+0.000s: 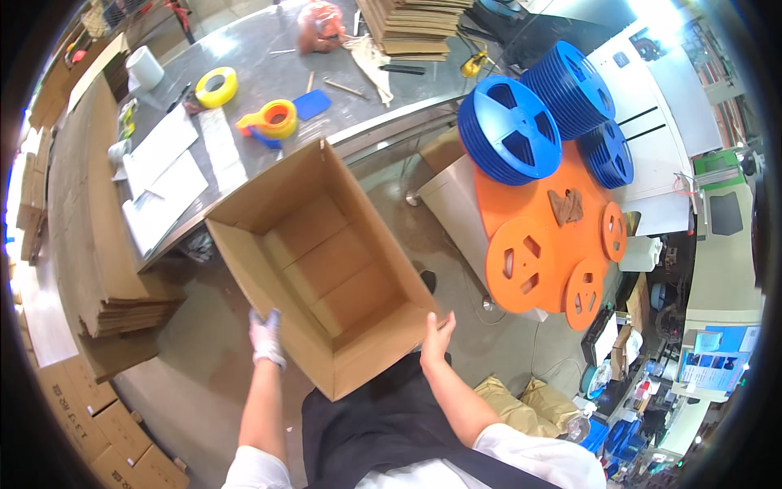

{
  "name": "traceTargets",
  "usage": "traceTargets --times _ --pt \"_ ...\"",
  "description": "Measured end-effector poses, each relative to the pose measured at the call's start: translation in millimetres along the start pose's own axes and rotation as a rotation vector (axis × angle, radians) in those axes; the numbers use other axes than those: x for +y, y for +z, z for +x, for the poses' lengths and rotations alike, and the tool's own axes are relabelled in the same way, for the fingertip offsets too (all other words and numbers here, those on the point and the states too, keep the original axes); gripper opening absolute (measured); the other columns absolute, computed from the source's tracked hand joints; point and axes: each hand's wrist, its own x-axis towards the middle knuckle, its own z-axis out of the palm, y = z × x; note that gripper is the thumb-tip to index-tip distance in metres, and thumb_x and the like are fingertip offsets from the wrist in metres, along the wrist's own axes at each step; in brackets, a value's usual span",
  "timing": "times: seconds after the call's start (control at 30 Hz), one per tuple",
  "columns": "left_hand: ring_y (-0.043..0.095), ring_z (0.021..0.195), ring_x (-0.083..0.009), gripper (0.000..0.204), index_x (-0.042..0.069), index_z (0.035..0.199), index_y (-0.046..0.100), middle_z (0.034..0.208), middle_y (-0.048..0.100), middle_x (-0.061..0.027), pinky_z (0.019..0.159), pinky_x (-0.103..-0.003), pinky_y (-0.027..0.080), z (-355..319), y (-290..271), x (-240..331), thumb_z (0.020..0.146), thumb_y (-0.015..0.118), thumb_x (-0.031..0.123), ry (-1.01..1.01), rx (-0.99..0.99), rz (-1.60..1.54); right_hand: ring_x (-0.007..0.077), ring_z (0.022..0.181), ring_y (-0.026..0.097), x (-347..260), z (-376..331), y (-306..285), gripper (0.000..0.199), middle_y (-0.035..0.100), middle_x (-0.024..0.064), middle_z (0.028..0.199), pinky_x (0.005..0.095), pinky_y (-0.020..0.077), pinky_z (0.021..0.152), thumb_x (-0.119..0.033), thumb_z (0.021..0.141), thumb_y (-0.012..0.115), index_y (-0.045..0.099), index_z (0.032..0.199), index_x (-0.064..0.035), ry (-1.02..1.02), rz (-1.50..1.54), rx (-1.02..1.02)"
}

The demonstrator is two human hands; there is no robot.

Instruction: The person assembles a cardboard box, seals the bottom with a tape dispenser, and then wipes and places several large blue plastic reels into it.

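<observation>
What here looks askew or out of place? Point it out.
The open cardboard box is held tilted in mid-air between the gloved left hand and bare right hand, one corner over the metal table. Only one hand wears a glove. Nothing looks spilled or damaged.

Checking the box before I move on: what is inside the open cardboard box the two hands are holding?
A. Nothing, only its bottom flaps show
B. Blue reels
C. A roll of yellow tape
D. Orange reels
A: the open cardboard box, held by the left hand and right hand, shows only bare bottom flaps; the blue reels and orange reels lie outside it.
</observation>
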Motion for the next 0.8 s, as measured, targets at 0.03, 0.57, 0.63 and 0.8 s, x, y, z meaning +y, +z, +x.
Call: traceTargets --times 0.03,0.57,0.63,0.8 --pt "0.06 0.093 -0.0242 0.047 -0.003 0.129 0.045 0.113 0.061 -0.0147 0.083 -0.035 0.049 31 3 -5 0.09 0.061 0.018 -0.001 0.094 0.033 0.033 0.133 0.036 -8 28 -2 0.068 0.041 0.0207 0.14 0.0399 0.0304 0.109 -0.03 0.086 0.067 0.037 0.138 0.0006 -0.294 -0.259 -0.081" --pt "0.06 0.081 -0.0168 0.037 0.0 0.122 0.056 0.102 0.066 -0.0088 0.07 -0.03 0.051 -53 53 53 0.091 0.063 0.018 -0.002 0.447 -0.33 0.0346 0.108 0.059 -55 155 -38 0.067 0.057 0.0207 0.125 0.0409 0.049 0.089 -0.034 0.087 0.063 0.034 0.145 -0.015 -0.452 -0.693 -0.982" --pt "0.06 0.088 -0.0213 0.053 0.006 0.138 0.041 0.113 0.061 -0.0121 0.075 -0.035 0.052 -40 75 67 0.092 0.062 0.019 -0.17 0.486 -0.179 0.0364 0.125 0.046 -47 173 -23 0.08 0.041 0.0232 0.141 0.0402 0.0418 0.1 -0.036 0.086 0.065 0.02 0.149 -0.0117 -0.422 -0.82 -1.202" --pt "0.044 0.125 -0.0285 0.076 0.019 0.15 0.018 0.146 0.034 -0.0149 0.1 -0.04 0.041 -18 96 56 0.089 0.063 0.021 -0.24 0.725 0.42 0.0339 0.138 0.03 -116 204 -3 0.089 0.029 0.0237 0.149 0.0394 0.0295 0.111 -0.034 0.081 0.071 0.02 0.147 -0.0021 -0.67 -0.608 -1.185"
